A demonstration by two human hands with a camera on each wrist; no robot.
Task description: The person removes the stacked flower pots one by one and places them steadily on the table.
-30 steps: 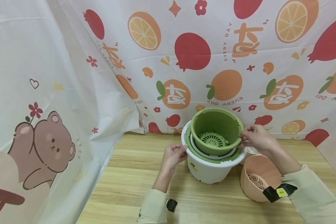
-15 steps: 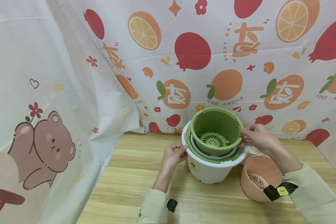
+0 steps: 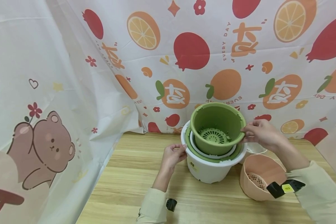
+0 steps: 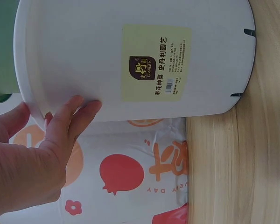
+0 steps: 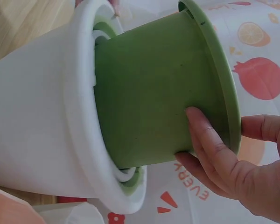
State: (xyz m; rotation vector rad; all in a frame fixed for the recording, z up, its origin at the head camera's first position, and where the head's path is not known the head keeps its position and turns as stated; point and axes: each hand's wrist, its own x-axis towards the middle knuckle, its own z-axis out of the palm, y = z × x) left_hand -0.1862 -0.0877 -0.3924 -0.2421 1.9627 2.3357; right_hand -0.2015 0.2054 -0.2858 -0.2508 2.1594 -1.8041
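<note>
Several round plastic flower pots are nested on the table, alternating white and green. The big outer white pot (image 3: 208, 171) carries a yellowish label (image 4: 172, 65) with printing. My left hand (image 3: 172, 157) pinches its rim on the left side, thumb on top and fingers against the outer wall. The innermost green pot (image 5: 149, 88) stands partly out of the stack, tilted, its slotted bottom showing in the head view. My right hand (image 3: 261, 133) pinches that pot's rim on the right, with fingers along its outside wall. A smaller white pot and another green rim (image 3: 189, 141) lie below it.
A peach pot (image 3: 249, 183) with a perforated bottom stands right of the stack, beneath my right forearm. Behind it is a small white pot (image 3: 256, 148), partly hidden. A fruit-print cloth (image 3: 145, 93) hangs close behind the wooden table (image 3: 128, 180).
My right hand has raised the inner green pot a little out of the stack, and the hand has shifted slightly right. The left hand keeps its grip on the white rim.
</note>
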